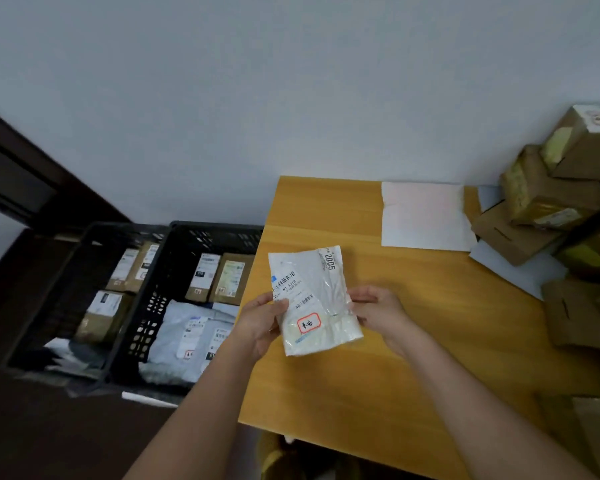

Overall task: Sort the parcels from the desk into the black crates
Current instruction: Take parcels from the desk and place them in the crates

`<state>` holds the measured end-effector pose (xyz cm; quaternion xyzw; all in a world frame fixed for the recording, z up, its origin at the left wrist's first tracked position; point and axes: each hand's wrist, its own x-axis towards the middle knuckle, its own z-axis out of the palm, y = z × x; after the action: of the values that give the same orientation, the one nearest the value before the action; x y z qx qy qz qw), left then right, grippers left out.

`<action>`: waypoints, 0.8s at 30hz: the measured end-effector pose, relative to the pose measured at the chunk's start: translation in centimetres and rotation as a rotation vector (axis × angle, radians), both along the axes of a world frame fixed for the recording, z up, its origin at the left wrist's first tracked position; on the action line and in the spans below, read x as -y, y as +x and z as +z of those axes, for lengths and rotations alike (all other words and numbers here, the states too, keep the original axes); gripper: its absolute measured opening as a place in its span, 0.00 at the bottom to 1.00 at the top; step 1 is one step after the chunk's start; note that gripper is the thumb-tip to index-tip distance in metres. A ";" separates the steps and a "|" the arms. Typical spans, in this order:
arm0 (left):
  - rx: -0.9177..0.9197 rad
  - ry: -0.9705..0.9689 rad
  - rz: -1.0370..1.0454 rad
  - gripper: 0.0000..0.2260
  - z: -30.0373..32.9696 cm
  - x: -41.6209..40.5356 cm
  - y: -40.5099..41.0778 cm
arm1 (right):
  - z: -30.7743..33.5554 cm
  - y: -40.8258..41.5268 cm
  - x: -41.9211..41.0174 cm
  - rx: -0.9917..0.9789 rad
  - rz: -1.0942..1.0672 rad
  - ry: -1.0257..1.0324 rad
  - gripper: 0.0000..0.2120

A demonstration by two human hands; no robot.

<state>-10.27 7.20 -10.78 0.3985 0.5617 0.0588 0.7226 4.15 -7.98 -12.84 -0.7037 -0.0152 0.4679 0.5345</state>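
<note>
Both hands hold one parcel (314,301) label-up, likely to read it: left hand (257,323) pinching its edge, right hand (378,311) fingers behind it, grip unclear. Crates (174,271) wait beside the desk (413,323).

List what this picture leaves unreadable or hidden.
- Head view: the white parcel has label print too small and blurred to read, apart from "2005".
- Right hand: its fingers lie behind the parcel.
- Cardboard boxes: cut off by the right edge.
- Left black crate: its near contents are dark and blurred.
</note>
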 end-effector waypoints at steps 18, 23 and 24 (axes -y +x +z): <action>-0.278 0.064 0.270 0.08 -5.2 -20.2 -17.5 | -0.7 -15.3 -20.8 -0.109 0.434 -0.046 0.12; -0.301 -0.033 0.198 0.11 -8.0 -26.3 -21.1 | -3.9 -21.3 -27.4 -0.055 0.500 -0.140 0.20; -0.302 -0.040 0.185 0.10 -8.5 -27.1 -21.2 | -4.5 -22.2 -28.2 -0.015 0.509 -0.159 0.24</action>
<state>-31.50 34.25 -19.32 0.3351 0.6993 0.0531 0.6292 -18.08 20.27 -17.30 -0.7137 -0.1509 0.5920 0.3428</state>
